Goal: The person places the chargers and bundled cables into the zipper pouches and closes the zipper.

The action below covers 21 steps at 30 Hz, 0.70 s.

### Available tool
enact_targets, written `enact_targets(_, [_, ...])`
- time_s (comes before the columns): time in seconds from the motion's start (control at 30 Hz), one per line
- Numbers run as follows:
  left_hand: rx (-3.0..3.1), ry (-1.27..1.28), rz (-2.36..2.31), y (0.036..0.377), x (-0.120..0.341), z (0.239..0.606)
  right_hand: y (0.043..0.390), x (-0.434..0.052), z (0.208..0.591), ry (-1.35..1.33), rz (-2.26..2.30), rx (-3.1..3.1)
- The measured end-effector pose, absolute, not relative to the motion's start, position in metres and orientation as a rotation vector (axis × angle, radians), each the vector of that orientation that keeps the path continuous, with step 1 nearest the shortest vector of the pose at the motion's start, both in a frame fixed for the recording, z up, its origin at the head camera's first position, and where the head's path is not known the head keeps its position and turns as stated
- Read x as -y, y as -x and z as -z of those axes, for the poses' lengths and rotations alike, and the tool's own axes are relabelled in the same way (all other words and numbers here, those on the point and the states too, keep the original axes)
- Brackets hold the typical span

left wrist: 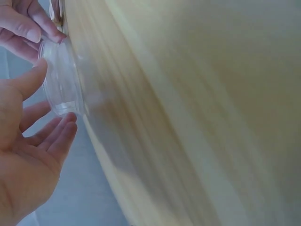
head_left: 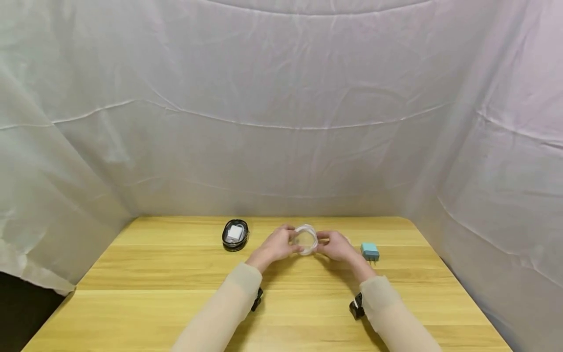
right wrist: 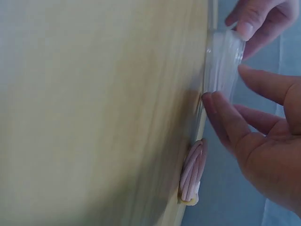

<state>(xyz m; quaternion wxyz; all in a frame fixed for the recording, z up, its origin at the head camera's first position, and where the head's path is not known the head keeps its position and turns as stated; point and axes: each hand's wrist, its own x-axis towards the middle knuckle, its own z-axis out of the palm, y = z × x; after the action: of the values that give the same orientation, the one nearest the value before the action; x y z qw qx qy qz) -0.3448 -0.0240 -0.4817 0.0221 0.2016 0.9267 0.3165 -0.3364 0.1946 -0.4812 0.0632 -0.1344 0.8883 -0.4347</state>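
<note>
Hands point(head_left: 278, 243) point(head_left: 336, 246) hold a clear container point(left wrist: 60, 80), any lettering unreadable.

Container point(head_left: 316, 243) between hands point(head_left: 278, 243), charger point(head_left: 370, 251) right on table point(head_left: 308, 318), cord bundle point(right wrist: 193, 172) between container and charger, coil point(head_left: 233, 247) left.

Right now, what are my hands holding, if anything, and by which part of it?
A clear round container, held by opposite sides of its outer edge: your left hand grips one side, your right hand the other.
</note>
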Motion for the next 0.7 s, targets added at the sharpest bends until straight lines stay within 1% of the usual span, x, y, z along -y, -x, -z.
enact_targets(0.2, [-2.880,-0.657,-0.925,0.336,0.035,0.480,0.330,-0.192,0.487,0.502,1.387,-2.560])
enact_targets(0.47, [-2.893,-0.744,-0.858,0.320,0.052,0.476,0.315,-0.182,0.482,0.663,1.290,-2.553])
enact_targets(0.7, [-2.907,-0.819,-0.819,0.301,0.066,0.476,0.298,-0.178,0.478,0.709,1.303,-2.465])
